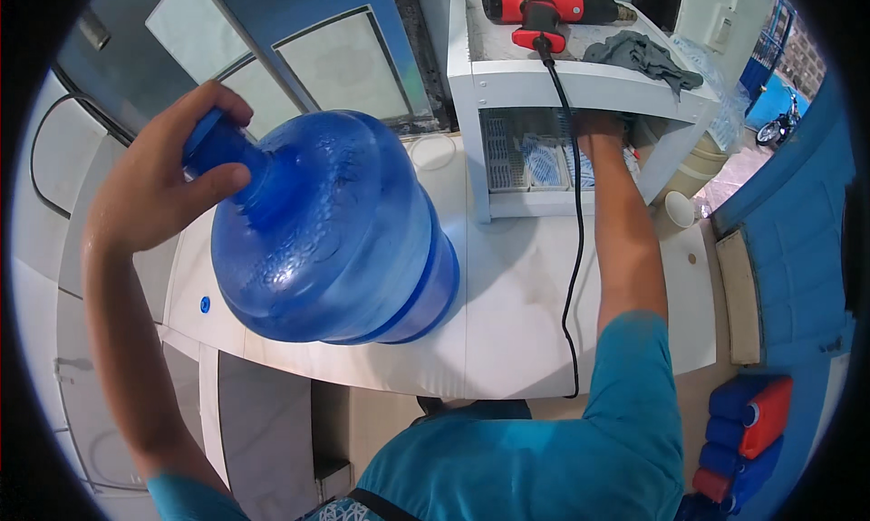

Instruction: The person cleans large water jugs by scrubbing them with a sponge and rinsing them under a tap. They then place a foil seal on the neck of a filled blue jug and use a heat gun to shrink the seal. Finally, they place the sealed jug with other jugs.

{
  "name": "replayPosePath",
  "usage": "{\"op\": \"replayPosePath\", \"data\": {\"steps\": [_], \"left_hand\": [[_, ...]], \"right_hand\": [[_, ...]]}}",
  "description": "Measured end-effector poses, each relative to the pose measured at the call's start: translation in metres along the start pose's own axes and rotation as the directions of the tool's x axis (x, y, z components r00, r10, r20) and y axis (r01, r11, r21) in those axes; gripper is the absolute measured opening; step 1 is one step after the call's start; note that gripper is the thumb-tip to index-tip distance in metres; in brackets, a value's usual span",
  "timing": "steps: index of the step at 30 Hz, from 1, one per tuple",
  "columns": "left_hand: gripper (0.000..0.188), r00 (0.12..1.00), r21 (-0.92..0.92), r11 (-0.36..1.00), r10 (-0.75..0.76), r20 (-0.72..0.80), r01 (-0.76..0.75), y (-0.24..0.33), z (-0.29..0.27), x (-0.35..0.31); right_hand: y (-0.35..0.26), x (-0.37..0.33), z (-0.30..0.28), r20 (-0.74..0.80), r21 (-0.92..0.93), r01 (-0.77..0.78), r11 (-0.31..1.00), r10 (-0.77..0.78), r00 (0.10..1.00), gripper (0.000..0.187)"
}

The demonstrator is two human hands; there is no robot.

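Observation:
A large translucent blue water jug stands upright on the white countertop, in front of me to the left. My left hand is wrapped around the top of its neck, thumb on the near side and fingers over the far side. To the right, my right hand reaches inside the shelf of a small white stand. Its fingers are in shadow and hidden among the contents. Near that hand, white plastic baskets hold blue-and-white patterned packets.
On the stand lie a red and black heat gun and a grey cloth. The gun's black cord hangs across the countertop. A white cup is beside the stand. A small blue ring lies left of the jug. Blue and red containers sit lower right.

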State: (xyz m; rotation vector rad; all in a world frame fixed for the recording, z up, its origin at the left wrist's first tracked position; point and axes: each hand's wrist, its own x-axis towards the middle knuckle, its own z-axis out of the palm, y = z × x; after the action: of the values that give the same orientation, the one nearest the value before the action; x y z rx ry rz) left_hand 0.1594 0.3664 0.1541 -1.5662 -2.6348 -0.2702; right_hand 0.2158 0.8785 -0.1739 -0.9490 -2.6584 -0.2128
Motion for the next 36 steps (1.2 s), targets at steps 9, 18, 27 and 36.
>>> {"op": "replayPosePath", "data": {"steps": [9,18,27,36], "left_hand": [[0.038,0.993,-0.107,0.989,-0.107,-0.057,0.1,0.011,0.009,-0.007],[0.034,0.992,-0.031,0.999,0.029,-0.121,-0.033,0.008,0.015,-0.007],[0.058,0.788,0.499,0.866,0.326,-0.523,-0.027,-0.005,0.029,-0.013],[0.052,0.973,-0.907,0.359,0.152,-0.176,-0.221,0.086,0.105,-0.075]], "right_hand": [[-0.017,0.052,0.04,-0.442,-0.033,-0.073,0.997,0.051,0.895,0.023],[-0.001,-0.057,-0.058,-0.241,0.422,-0.094,0.902,0.212,0.947,0.023],[-0.038,-0.251,-0.237,-0.295,0.95,0.282,-0.132,-0.094,0.951,0.009],[-0.127,-0.303,-0.29,-0.121,0.763,-0.168,-0.625,-0.392,0.912,0.036]]}}
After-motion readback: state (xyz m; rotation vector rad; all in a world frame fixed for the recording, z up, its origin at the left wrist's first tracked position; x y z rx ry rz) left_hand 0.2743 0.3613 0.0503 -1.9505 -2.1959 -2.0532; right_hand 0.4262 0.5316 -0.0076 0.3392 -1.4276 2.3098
